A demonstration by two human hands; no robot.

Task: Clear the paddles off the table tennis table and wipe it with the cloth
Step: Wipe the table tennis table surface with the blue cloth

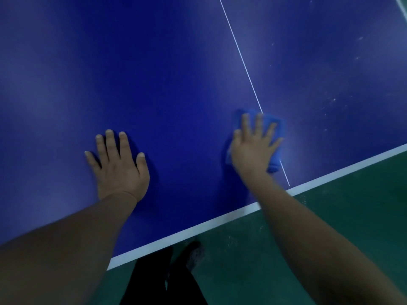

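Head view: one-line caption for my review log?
Right hand presses blue cloth flat on table; left hand rests open beside it.

Left hand [120, 166] is laid flat on the table [154, 73], near its 6 o'clock edge. Right hand [253, 146] is set at 3 o'clock of it, well apart, flat on the cloth [274, 128]. Cloth is laid across the centre line [242, 60], which runs off toward 12 o'clock. Floor [330, 216] is seen past the edge, at 5 o'clock.
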